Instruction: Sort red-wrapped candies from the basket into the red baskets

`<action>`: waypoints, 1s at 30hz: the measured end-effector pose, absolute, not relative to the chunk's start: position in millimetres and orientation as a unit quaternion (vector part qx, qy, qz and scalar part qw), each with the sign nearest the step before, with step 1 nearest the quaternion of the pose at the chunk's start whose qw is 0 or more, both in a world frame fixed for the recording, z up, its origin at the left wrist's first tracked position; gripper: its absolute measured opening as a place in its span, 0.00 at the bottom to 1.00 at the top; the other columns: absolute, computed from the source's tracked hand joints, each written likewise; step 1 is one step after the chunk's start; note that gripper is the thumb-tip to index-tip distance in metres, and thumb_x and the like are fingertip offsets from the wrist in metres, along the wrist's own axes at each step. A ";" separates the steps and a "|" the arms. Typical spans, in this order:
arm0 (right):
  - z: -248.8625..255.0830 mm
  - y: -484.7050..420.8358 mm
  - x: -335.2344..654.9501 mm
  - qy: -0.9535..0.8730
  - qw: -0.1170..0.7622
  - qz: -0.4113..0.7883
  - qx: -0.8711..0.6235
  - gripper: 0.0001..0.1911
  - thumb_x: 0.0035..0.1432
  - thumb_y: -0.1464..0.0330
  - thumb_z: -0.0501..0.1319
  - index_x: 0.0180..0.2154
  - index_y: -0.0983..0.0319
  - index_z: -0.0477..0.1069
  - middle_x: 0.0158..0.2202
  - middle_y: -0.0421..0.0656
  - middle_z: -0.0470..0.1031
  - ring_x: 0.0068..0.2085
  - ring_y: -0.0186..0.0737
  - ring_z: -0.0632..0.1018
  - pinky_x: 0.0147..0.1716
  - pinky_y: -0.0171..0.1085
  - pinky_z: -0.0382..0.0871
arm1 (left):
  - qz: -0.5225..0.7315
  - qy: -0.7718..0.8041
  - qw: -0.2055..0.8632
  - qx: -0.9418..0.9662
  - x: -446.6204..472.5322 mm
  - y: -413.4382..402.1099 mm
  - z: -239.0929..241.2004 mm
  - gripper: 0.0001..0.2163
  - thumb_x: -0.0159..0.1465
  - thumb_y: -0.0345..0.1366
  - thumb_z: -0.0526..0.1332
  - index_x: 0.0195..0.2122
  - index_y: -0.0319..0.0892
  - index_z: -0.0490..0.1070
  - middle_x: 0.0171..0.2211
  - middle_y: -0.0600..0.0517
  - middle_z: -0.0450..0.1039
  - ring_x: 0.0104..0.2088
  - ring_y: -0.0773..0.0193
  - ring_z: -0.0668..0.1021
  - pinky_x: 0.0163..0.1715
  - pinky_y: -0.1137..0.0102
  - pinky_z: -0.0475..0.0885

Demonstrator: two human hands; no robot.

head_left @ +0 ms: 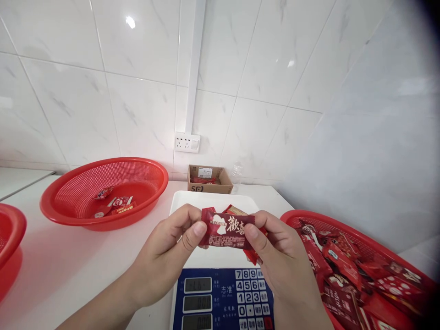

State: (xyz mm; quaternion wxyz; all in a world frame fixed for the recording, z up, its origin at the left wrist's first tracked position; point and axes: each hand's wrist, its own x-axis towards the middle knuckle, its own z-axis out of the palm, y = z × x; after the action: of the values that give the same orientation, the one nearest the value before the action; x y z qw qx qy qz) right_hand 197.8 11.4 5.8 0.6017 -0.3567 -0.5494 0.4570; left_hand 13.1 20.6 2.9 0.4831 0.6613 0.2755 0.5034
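A: What does the head view show at its center?

B: A person's left hand (pixel 168 245) and right hand (pixel 283 252) grip a dark red wrapped packet (pixel 225 229), one at each end, thumbs in front. White characters and a pale shape mark its printed face, turned toward the camera.

A: And just behind it?

B: More red and gold wrappers (pixel 237 210) peek out; whether they are held or rest on the scale cannot be told.

A: Where is the scale?

B: Lower center: a white platform (pixel 213 199) behind the hands, with a blue panel (pixel 223 300) at the bottom edge carrying three grey displays (pixel 198 285) and a keypad (pixel 252 295), partly covered by the right hand.

A: The rest of the counter (pixel 79 247)?

B: At lower right, a red basket (pixel 292 214) is heaped with wrapped packets (pixel 338 266). At middle left, another red basket (pixel 68 197) holds a few small packets (pixel 122 202); a third basket (pixel 12 229) is cut off by the left edge. A cardboard box (pixel 216 188) stands beyond the platform, below a wall socket (pixel 187 142).
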 end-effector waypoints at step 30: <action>6.8 5.4 207.1 -0.703 0.554 0.263 -0.361 0.19 0.54 0.68 0.70 0.46 0.43 0.76 0.43 0.37 0.80 0.43 0.40 0.78 0.44 0.39 0.73 | 0.483 0.212 0.616 0.585 12.8 18.8 3.7 0.14 0.63 0.39 0.66 0.49 0.58 0.71 0.37 0.58 0.79 0.37 0.71 0.77 0.40 0.76 0.73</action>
State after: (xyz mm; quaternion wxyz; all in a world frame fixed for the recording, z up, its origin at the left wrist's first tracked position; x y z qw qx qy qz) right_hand 207.1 5.4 6.8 0.5537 -0.3609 -0.7028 0.2631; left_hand 12.8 18.8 3.7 0.6159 0.5854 0.2116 0.4828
